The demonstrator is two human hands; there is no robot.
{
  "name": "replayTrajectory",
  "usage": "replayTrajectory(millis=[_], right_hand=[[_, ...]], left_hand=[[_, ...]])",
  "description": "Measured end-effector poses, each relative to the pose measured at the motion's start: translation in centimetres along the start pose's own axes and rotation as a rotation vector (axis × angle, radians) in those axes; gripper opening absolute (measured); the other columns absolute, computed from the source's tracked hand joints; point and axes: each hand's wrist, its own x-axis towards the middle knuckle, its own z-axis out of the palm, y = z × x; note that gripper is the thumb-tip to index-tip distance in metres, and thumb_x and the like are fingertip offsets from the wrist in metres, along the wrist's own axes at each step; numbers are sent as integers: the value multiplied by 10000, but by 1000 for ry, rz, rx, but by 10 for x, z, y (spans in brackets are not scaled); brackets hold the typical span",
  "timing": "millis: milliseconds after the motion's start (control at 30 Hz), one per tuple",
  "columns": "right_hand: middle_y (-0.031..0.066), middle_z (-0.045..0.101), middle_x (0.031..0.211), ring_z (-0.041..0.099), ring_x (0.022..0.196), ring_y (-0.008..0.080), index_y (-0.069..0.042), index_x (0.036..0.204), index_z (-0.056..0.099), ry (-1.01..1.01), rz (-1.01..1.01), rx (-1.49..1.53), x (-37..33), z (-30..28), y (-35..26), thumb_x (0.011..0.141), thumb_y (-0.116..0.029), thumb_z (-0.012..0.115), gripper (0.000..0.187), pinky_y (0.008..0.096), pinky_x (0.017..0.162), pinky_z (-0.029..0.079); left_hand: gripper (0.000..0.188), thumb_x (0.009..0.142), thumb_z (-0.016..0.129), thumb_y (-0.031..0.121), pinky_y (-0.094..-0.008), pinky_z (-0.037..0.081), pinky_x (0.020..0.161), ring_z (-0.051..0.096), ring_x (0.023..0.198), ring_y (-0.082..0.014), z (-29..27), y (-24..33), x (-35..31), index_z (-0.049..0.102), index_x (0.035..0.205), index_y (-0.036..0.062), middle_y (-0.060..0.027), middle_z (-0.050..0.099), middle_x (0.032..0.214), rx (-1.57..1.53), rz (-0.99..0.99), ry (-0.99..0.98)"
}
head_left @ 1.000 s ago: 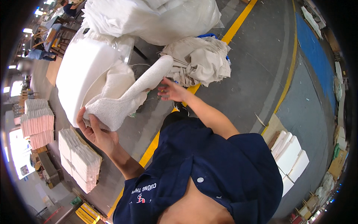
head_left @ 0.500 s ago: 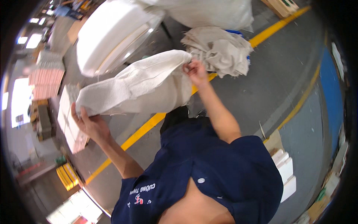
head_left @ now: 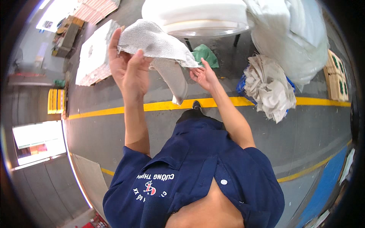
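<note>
A piece of off-white woven cloth [head_left: 157,41] is stretched in the air between my two hands, with a loose flap hanging down from its middle. My left hand [head_left: 131,74] grips its left end, thumb in front and the other fingers partly behind the fabric. At the frayed right end, my right hand [head_left: 205,76] pinches the edge between thumb and fingers. Beyond my right hand lies a green cloth [head_left: 206,55]. To the right on the floor, a heap of crumpled beige cloth pieces [head_left: 268,87] fills a blue container [head_left: 241,85].
A white padded, plastic-wrapped piece [head_left: 201,17] stands on dark legs ahead. Large translucent plastic bags [head_left: 292,41] bulge at the right, near stacked wooden pieces [head_left: 336,78]. Pale stacked boards [head_left: 95,53] are at left. A yellow floor line [head_left: 152,106] crosses ahead of my feet.
My view has turned left, so the heap and bags appear farther right. The cloth is raised and less spread, with its flap now hanging; both hands still hold it.
</note>
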Motion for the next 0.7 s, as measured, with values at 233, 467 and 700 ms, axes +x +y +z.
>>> replayTrajectory(millis=[233,467,700], right_hand=[[148,598,1077,621,938,236,-30,1189,500,-206,210,-262,93,56,51,1005,-272,547,307,356,815,556],[107,619,1023,629,882,214,1,1112,584,-206,-597,-620,107,179,-101,969,-58,561,157,365,851,561],[74,708,986,679,866,169,-20,1132,671,-360,-966,-820,33,286,-117,953,-98,619,202,338,805,559]], left_hand=[[648,887,558,-30,-351,558,946,613,1150,-219,-93,57,17,309,1484,23,-160,556,1263,444,197,66],[541,888,615,-58,-289,540,899,678,1035,-165,-185,84,15,462,1402,15,-132,700,1089,1278,20,222],[172,853,703,118,-349,533,620,719,683,-234,-251,57,7,718,999,29,-143,712,713,1687,56,399]])
